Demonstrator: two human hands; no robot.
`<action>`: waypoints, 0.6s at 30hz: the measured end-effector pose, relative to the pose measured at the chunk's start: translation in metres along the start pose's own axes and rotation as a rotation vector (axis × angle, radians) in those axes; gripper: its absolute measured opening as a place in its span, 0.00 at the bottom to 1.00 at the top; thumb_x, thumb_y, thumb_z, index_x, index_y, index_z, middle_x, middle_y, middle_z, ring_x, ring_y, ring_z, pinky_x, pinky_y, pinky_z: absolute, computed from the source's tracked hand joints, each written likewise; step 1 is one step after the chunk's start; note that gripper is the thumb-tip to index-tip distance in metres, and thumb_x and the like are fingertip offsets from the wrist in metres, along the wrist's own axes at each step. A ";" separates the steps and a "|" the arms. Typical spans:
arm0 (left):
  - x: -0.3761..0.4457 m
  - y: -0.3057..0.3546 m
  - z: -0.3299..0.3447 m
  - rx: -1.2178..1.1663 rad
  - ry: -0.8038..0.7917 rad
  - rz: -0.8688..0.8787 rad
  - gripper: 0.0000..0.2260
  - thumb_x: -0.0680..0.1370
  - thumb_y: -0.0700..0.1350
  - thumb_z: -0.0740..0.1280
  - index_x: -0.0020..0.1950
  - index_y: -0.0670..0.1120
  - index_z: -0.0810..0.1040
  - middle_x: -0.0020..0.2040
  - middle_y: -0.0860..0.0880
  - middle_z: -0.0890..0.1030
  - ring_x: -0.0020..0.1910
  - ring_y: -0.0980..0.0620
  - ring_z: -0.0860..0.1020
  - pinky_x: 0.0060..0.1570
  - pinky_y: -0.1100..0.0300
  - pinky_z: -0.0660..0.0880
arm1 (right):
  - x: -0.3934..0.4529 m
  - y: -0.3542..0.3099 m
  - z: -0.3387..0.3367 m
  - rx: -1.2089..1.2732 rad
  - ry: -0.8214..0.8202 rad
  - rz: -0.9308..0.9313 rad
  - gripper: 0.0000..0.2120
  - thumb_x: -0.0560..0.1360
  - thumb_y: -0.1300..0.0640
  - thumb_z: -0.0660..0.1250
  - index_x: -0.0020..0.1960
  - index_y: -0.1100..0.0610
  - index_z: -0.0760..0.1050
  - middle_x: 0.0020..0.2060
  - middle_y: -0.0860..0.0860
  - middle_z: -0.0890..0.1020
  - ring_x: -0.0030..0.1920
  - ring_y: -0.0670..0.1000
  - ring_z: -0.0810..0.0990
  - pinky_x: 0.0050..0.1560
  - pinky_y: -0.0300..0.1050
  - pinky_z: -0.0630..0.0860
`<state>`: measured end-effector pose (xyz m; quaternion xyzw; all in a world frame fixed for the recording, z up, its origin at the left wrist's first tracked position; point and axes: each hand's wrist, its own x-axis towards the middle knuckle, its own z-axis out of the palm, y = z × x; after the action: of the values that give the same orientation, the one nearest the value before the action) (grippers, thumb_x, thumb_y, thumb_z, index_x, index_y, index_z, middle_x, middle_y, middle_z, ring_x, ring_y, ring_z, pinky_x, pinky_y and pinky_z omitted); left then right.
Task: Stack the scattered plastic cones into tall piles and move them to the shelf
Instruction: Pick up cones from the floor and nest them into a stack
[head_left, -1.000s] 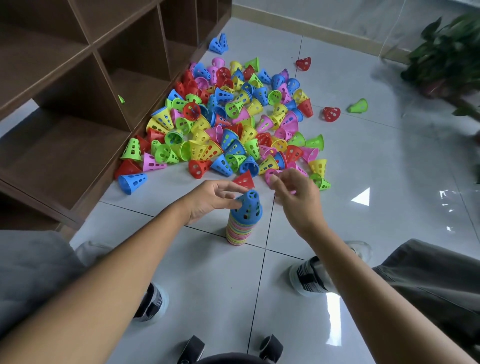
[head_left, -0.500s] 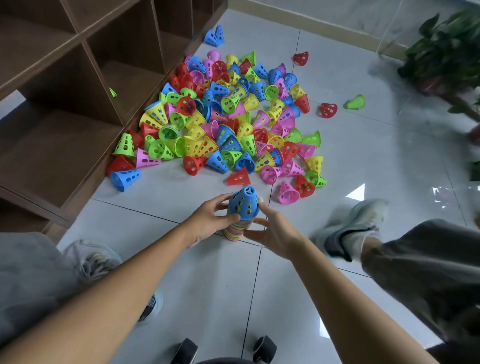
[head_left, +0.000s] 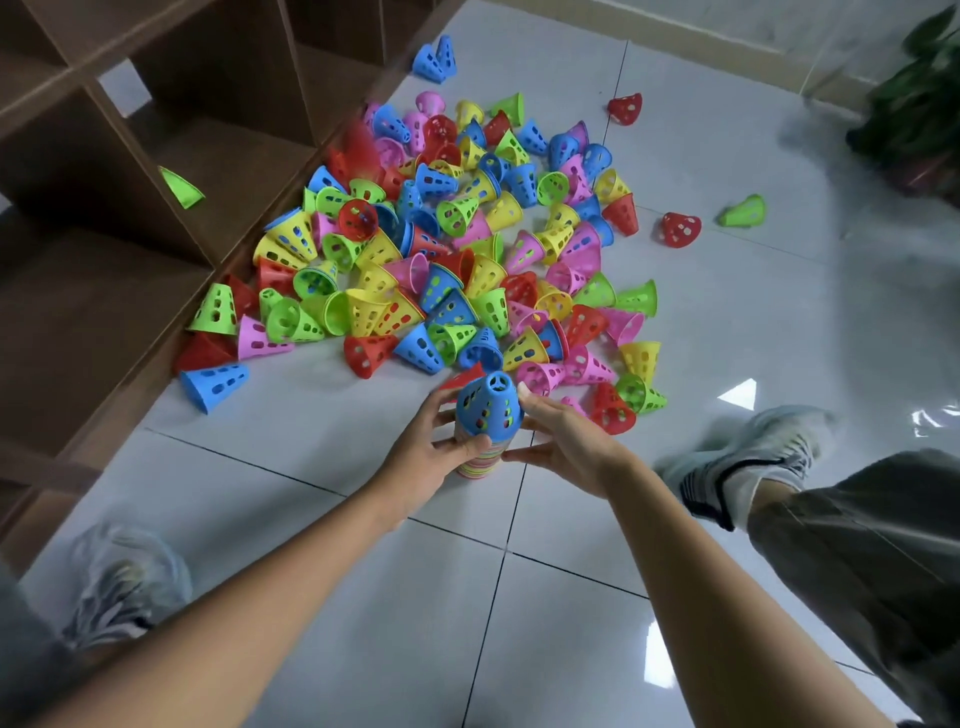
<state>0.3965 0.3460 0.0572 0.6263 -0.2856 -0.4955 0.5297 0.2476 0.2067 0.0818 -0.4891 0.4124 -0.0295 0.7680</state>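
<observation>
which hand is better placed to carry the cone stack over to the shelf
Left, probably. The left hand already wraps the stack with curled fingers and is on the shelf side; the right hand only steadies it with straighter fingers.

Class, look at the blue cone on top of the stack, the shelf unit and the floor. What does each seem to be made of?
Blue cone: likely thin moulded plastic, with an even bright colour, punched holes and a slight sheen.
Shelf unit: seemingly brown wood-look board with a matt finish; whether it is solid wood or laminate cannot be told.
Floor: probably glazed tile, glossy, with grout lines and mirror-like reflections.
</observation>
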 end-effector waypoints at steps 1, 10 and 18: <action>0.005 0.001 0.002 0.005 -0.003 -0.001 0.26 0.73 0.46 0.76 0.65 0.63 0.70 0.63 0.55 0.78 0.60 0.57 0.79 0.51 0.70 0.73 | 0.004 -0.003 -0.005 -0.004 -0.009 0.010 0.21 0.82 0.46 0.61 0.70 0.56 0.73 0.63 0.55 0.80 0.64 0.53 0.78 0.63 0.60 0.77; 0.034 -0.006 -0.026 0.079 -0.039 -0.086 0.33 0.53 0.55 0.85 0.55 0.56 0.79 0.50 0.53 0.84 0.50 0.53 0.82 0.48 0.60 0.80 | 0.028 -0.028 -0.043 -0.207 -0.149 0.196 0.26 0.73 0.36 0.65 0.64 0.50 0.76 0.63 0.52 0.80 0.57 0.58 0.83 0.61 0.59 0.78; 0.057 -0.020 -0.060 0.333 0.241 -0.133 0.14 0.64 0.57 0.74 0.43 0.50 0.82 0.42 0.47 0.85 0.40 0.51 0.82 0.47 0.54 0.78 | 0.075 -0.042 -0.060 -0.627 0.367 -0.116 0.17 0.79 0.44 0.64 0.56 0.56 0.80 0.46 0.49 0.84 0.44 0.48 0.83 0.51 0.49 0.81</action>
<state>0.4678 0.3242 0.0171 0.7772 -0.2562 -0.3969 0.4156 0.2720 0.1080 0.0583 -0.7098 0.5041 -0.0325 0.4910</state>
